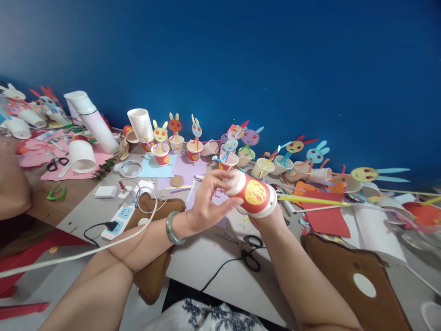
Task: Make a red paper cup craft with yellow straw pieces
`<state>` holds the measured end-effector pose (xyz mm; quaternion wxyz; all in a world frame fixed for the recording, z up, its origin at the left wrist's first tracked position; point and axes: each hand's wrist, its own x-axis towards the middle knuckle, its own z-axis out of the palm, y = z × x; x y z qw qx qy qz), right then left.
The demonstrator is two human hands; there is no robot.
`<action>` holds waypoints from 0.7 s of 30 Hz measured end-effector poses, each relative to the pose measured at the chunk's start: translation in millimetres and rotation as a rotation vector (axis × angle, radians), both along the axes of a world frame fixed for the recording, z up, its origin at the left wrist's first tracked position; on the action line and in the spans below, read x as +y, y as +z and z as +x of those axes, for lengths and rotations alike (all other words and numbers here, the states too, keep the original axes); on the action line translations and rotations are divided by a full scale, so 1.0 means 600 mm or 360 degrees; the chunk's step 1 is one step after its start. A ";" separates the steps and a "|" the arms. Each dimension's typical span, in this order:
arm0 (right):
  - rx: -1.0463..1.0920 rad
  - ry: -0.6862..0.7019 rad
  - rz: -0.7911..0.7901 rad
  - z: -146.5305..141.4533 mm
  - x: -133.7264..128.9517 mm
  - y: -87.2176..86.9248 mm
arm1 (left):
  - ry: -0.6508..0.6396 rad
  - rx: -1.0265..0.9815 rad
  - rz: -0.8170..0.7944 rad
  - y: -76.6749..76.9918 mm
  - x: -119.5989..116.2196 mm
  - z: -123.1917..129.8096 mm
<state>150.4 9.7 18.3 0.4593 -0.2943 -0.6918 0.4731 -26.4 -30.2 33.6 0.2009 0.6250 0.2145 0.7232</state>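
Note:
A red and white paper cup point(254, 195) with a yellow print is held up on its side over the table, its wide rim toward the right. My left hand point(208, 200), with a jade-coloured bangle at the wrist, has its thumb on the red side and its curled fingers at the narrow white end. My right hand point(267, 221) supports the cup from behind and below; the cup hides its fingers. A yellow strip point(310, 199) runs rightward from beside the rim; whether it is attached cannot be seen. Below lie black-handled scissors point(253, 265).
Paper cups with rabbit-faced figures point(161, 154) line the wall. A stack of cups point(140, 125) and a white flask point(92, 122) stand left. A power strip point(119, 220) and white cable lie near my left arm. Red paper point(322, 218) is at right. Another person's arm point(14, 184) shows far left.

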 end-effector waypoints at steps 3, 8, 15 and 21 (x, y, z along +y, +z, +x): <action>-0.0070 -0.0284 -0.0051 -0.006 -0.010 0.026 | -0.0266 -0.0237 -0.0453 -0.011 0.013 0.003; -0.0103 -0.0227 -0.0191 -0.027 -0.005 0.064 | -0.0421 -0.0539 -0.0940 -0.008 0.030 -0.001; -0.0354 -0.0153 -0.0491 0.012 0.012 0.100 | -0.0539 -0.0929 -0.1247 -0.003 0.062 -0.020; -0.1626 -0.0218 -0.0254 0.097 -0.031 0.110 | -0.0480 -0.1038 -0.1223 -0.001 0.075 -0.026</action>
